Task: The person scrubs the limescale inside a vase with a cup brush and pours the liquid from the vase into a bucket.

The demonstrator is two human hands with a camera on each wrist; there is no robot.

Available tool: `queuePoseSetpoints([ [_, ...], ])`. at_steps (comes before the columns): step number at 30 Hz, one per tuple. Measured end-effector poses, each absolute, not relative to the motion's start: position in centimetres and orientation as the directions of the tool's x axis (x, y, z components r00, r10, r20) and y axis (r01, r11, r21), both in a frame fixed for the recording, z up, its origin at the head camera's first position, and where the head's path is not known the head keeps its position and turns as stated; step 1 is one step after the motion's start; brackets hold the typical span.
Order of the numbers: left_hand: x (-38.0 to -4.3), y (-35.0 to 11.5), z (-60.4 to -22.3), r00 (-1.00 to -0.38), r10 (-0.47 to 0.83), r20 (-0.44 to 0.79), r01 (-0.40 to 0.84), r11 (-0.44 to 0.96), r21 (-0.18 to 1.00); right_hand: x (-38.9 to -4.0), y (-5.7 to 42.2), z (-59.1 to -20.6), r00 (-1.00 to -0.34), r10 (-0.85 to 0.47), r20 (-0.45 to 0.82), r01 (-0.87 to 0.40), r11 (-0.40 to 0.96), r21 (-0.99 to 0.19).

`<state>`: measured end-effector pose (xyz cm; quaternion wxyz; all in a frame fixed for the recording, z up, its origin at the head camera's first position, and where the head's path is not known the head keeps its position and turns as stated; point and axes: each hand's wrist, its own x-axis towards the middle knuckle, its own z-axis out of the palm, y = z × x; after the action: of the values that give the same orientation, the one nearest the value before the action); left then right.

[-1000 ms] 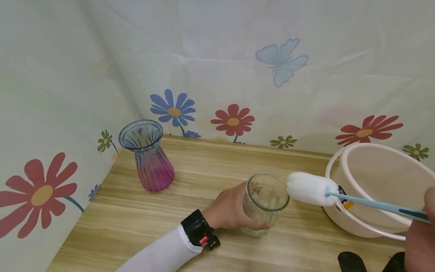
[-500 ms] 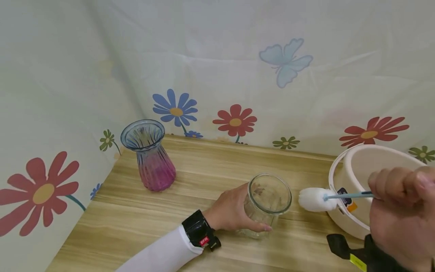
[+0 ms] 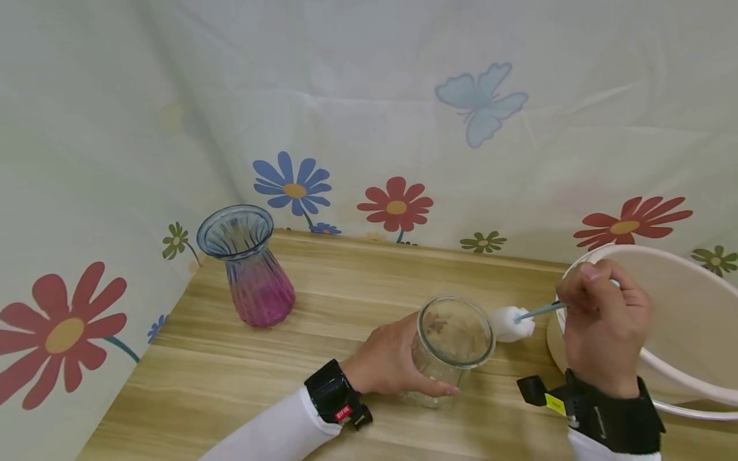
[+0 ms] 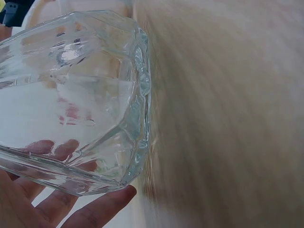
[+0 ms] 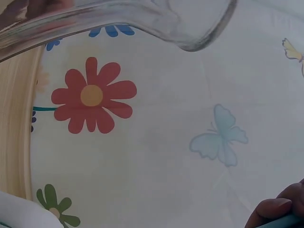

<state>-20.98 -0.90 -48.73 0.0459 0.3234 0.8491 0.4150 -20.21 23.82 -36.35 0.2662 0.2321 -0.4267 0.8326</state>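
Note:
A clear glass vase (image 3: 455, 333) with a thick round rim stands on the wooden table. My left hand (image 3: 389, 358) grips its left side, thumb across the front; the left wrist view shows fingers (image 4: 102, 206) along the faceted glass (image 4: 104, 90). In my right hand (image 3: 605, 320) is a sponge bottle brush, pinched by its thin blue handle (image 3: 542, 310). Its white sponge head (image 3: 510, 323) points left, just outside the vase near the rim. In the right wrist view the sponge (image 5: 23, 211) and the vase (image 5: 118, 21) appear apart, with my fingertips (image 5: 275, 206) at lower right.
A blue-to-pink ribbed vase (image 3: 262, 288) stands upright at the back left of the table. At the right is a pale pink bucket (image 3: 680, 378), partly behind my right hand. A flowered cloth (image 3: 346, 96) hangs behind the table.
My right hand has come in from the right edge and moved left with the brush. The sponge head dropped lower, then shifted left towards the vase. My left hand keeps its grip in place.

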Motion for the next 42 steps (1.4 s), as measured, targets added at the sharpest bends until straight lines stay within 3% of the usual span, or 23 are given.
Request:
queuePoseSetpoints([
  [15, -20.9, -1.0, -48.6, -0.784, 0.591, 0.189, 0.515, 0.449, 0.73, -21.9, 22.6, -38.1, -0.75, 0.347, 0.563, -0.65, -0.54, -0.534],
  [21, -20.8, -1.0, -48.6, -0.779, 0.596, 0.192, 0.516, 0.437, 0.737, -21.9, 22.1, -38.7, -0.771, 0.379, 0.513, -0.637, -0.491, -0.595],
  [26, -20.9, -0.9, -48.6, -0.774, 0.603, 0.192, 0.513, 0.421, 0.748, -21.8, 22.4, -38.7, -0.797, 0.444, 0.409, -0.579, -0.371, -0.726],
  [31, -20.9, -0.9, -48.6, -0.782, 0.599, 0.172, 0.498, 0.435, 0.75, -20.4, 23.1, -38.8, -0.816, 0.445, 0.368, -0.48, -0.168, -0.861],
  [35, -20.9, -0.9, -48.5, -0.79, 0.59, 0.168, 0.495, 0.451, 0.743, -18.5, 24.3, -38.8, -0.835, 0.387, 0.391, -0.345, 0.186, -0.92],
  [39, -20.9, -1.0, -48.5, -0.791, 0.587, 0.171, 0.497, 0.454, 0.739, -16.1, 25.9, -38.8, -0.873, 0.293, 0.39, -0.167, 0.572, -0.803],
  [42, -20.8, -1.0, -48.5, -0.79, 0.588, 0.172, 0.5, 0.456, 0.736, -14.4, 26.9, -39.1, -0.894, 0.193, 0.404, -0.169, 0.691, -0.703],
])
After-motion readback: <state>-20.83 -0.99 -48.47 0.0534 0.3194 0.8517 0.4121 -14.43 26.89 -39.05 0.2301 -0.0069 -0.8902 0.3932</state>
